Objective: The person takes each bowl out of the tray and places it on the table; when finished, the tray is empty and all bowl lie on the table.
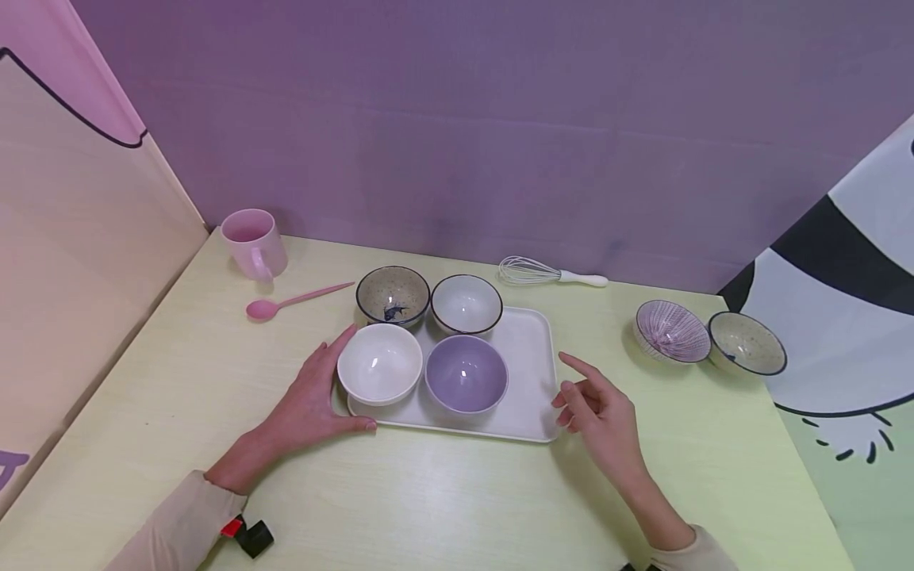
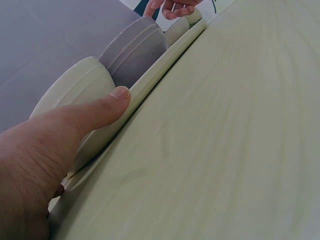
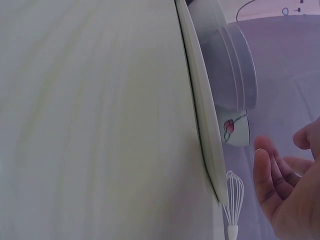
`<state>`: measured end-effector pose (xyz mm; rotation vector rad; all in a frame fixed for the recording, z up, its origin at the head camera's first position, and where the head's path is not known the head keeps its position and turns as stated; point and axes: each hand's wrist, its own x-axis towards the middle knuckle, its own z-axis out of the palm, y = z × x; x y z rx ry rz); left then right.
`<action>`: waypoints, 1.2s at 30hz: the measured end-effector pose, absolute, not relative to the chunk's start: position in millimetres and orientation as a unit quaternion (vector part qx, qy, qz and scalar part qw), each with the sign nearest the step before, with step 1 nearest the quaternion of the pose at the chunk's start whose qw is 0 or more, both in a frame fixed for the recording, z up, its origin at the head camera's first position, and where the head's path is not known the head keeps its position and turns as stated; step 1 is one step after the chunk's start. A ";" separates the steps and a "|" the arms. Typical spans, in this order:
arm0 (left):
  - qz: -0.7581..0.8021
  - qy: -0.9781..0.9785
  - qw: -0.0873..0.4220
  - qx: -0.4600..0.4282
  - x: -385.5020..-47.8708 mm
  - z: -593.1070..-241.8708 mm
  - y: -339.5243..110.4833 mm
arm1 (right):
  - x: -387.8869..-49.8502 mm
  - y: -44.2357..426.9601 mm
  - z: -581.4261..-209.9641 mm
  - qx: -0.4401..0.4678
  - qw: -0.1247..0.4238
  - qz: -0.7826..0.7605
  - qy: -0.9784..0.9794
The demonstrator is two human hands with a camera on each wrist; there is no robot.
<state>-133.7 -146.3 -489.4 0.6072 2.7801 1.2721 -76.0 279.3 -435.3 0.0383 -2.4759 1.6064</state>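
Note:
A white tray [image 1: 527, 373] bears a white bowl [image 1: 380, 363], a lilac bowl [image 1: 467, 374], a dark-rimmed white bowl [image 1: 467, 304] and a speckled bowl with a blue motif [image 1: 393, 295]. My left hand [image 1: 307, 404] spreads around the tray's left end, beside the white bowl. In the left wrist view its thumb [image 2: 102, 111] lies straight along the tray's front edge; the other fingers are mostly hidden. Off the tray's right end is my right hand [image 1: 603, 428], holding nothing, its index finger extended and the others loosely bent.
At the back left stand a pink mug [image 1: 255, 244] and a pink spoon [image 1: 296, 301]. A whisk [image 1: 550, 272] lies behind the tray by the purple backdrop. To the right, a purple-striped bowl [image 1: 672, 331] touches another speckled bowl [image 1: 747, 343].

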 end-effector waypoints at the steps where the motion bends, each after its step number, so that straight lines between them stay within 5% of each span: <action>1: 0.408 0.892 0.012 0.195 -133.7 -489.3 -146.2 | -76.1 276.9 -435.3 0.017 0.092 0.542 -0.835; 36: 0.409 0.891 0.014 0.197 -134.0 -489.0 -146.9 | -90.2 222.6 -444.8 0.050 -0.086 0.561 -0.822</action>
